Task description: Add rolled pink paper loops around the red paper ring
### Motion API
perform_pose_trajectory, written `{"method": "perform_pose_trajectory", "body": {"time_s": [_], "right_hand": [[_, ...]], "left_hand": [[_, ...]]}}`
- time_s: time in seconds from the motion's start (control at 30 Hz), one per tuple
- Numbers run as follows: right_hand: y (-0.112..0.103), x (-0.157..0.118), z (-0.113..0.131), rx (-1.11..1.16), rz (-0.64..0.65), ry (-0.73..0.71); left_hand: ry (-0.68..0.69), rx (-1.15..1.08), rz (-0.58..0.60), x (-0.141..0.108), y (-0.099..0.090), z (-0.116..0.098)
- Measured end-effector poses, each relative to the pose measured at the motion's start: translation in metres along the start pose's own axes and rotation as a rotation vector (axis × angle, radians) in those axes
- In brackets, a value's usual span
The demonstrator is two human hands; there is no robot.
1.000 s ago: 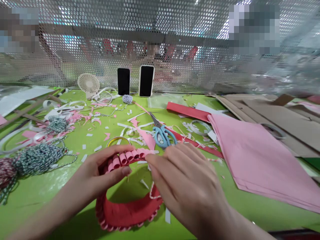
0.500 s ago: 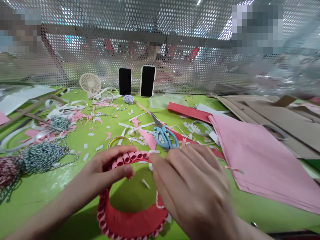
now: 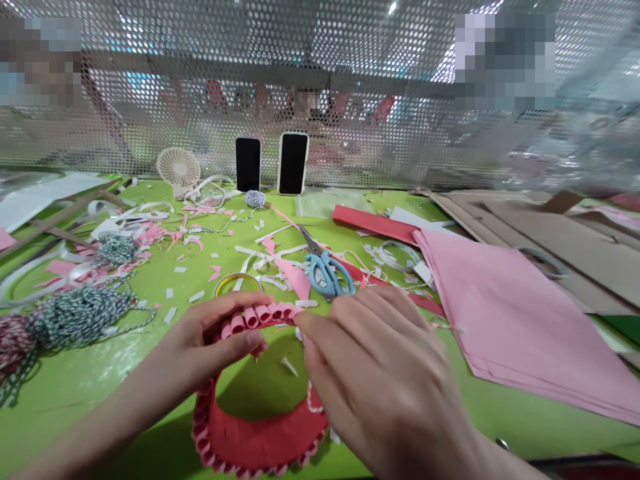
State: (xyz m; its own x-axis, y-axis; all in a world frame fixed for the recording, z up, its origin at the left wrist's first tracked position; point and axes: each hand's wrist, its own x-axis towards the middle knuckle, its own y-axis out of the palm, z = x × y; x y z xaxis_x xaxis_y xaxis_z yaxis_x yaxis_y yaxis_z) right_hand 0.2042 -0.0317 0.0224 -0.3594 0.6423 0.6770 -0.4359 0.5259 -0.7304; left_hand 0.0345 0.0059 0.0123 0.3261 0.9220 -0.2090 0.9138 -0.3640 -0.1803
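A red ring (image 3: 265, 443) with pink curled loops along its outer edge stands tilted over the green table. My left hand (image 3: 213, 340) is closed round the ring's upper left part, fingers behind and thumb in front. At the upper right of the ring, my right hand (image 3: 380, 373) pinches the edge where the pink loops end, its fingertips pressed together. A red-and-white twisted cord (image 3: 313, 400) hangs by the ring's right side, partly hidden by my right hand.
Blue-handled scissors (image 3: 327, 270) lie beyond my hands, near a tape roll (image 3: 237, 283) and paper scraps. Pink sheets (image 3: 520, 313) and brown cardboard (image 3: 565, 233) are at right, cord bundles (image 3: 80, 313) at left. Two phones (image 3: 293, 163) and a fan (image 3: 179, 168) stand behind.
The view has shifted slightly. My right hand has moved a little left along with the ring; both hands keep the same hold.
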Motion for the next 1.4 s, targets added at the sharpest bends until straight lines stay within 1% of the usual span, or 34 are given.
{"method": "perform_pose_trajectory", "body": {"time_s": [0.2, 0.33, 0.53, 0.63, 0.7, 0.87, 1.03, 1.17, 1.27, 1.4], "right_hand": [[-0.0024, 0.0004, 0.0013, -0.045, 0.015, -0.007], [-0.0013, -0.0002, 0.0018, -0.070, 0.014, -0.028], [0.0000, 0.0024, 0.0010, -0.075, 0.031, -0.023], [0.0009, 0.0033, 0.0010, -0.080, 0.054, -0.038], [0.0007, 0.0030, 0.0009, -0.079, 0.045, -0.026], [-0.0019, 0.0016, 0.0014, -0.054, 0.014, -0.007], [-0.0026, 0.0016, 0.0025, -0.030, 0.012, -0.006], [-0.0030, 0.0015, 0.0032, -0.025, 0.009, -0.019], [-0.0021, 0.0017, 0.0038, -0.040, 0.016, -0.030], [-0.0023, 0.0017, 0.0044, -0.036, 0.022, -0.026]], "left_hand": [[0.022, 0.049, 0.096, 0.0022, -0.0042, 0.0028], [-0.005, 0.040, 0.092, 0.0021, -0.0049, 0.0034], [0.008, 0.032, 0.119, 0.0004, -0.0039, 0.0017], [0.019, 0.018, 0.088, -0.0006, -0.0023, 0.0019], [0.015, 0.012, 0.062, -0.0007, -0.0020, 0.0023], [-0.012, 0.038, 0.126, -0.0001, -0.0037, 0.0018], [-0.036, 0.033, 0.049, -0.0032, -0.0016, -0.0023], [-0.034, 0.047, 0.042, -0.0043, -0.0008, -0.0021], [-0.026, 0.052, 0.054, -0.0033, -0.0022, 0.0005], [-0.016, 0.073, 0.103, -0.0028, -0.0038, 0.0028]]}}
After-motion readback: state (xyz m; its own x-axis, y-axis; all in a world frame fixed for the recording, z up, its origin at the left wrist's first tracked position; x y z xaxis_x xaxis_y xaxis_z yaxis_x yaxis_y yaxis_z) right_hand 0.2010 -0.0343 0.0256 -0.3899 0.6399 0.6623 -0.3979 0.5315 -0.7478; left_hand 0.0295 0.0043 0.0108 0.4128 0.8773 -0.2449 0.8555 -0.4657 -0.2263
